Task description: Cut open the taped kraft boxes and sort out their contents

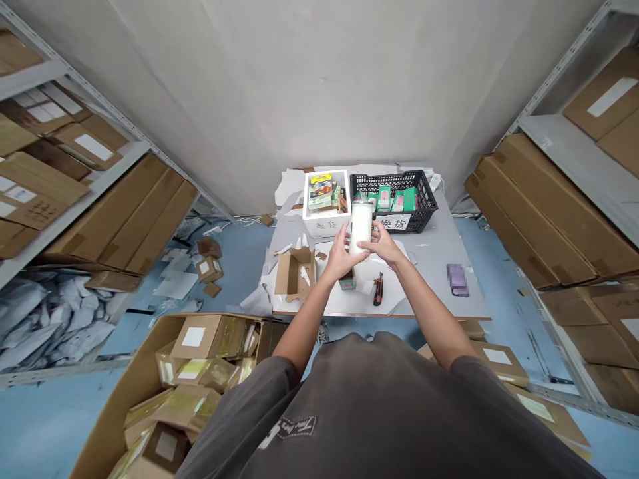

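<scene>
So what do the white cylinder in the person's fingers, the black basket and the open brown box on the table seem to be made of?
White cylinder: perhaps plastic or coated metal; it looks smooth and evenly white, so I can't settle which.
Black basket: probably moulded plastic, fairly dull, with regular holes through its walls.
Open brown box: likely cardboard, matt, with thin creased flaps.

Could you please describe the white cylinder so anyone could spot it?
Find the table with the white bin and black crate. In front of these, the left hand and right hand hold the white cylinder, tall and round, unlike those angular containers.
</scene>
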`<control>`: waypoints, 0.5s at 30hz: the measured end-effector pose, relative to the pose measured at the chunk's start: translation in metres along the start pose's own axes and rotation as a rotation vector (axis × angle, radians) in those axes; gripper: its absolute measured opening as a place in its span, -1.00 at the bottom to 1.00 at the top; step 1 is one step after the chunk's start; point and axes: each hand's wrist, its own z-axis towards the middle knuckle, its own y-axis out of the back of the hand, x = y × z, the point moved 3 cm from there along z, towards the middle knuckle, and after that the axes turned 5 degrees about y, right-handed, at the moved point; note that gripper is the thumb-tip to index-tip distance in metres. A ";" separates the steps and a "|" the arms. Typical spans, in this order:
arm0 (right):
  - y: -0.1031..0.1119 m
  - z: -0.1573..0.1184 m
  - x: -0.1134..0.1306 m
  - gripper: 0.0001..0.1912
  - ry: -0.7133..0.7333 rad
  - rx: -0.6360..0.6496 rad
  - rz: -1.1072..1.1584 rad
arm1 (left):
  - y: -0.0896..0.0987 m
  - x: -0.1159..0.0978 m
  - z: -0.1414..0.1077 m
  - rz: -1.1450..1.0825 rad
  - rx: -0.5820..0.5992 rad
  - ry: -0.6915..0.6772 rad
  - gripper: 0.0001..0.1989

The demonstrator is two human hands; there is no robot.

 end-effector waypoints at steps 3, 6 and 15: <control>-0.001 -0.004 0.003 0.14 0.024 0.033 0.020 | 0.000 -0.001 -0.002 -0.037 0.024 -0.014 0.18; 0.001 -0.006 0.006 0.07 -0.011 0.095 0.027 | -0.004 -0.001 -0.005 -0.124 0.145 -0.011 0.18; -0.008 -0.006 0.004 0.16 0.125 -0.063 -0.190 | -0.012 -0.019 -0.010 0.097 -0.087 -0.014 0.32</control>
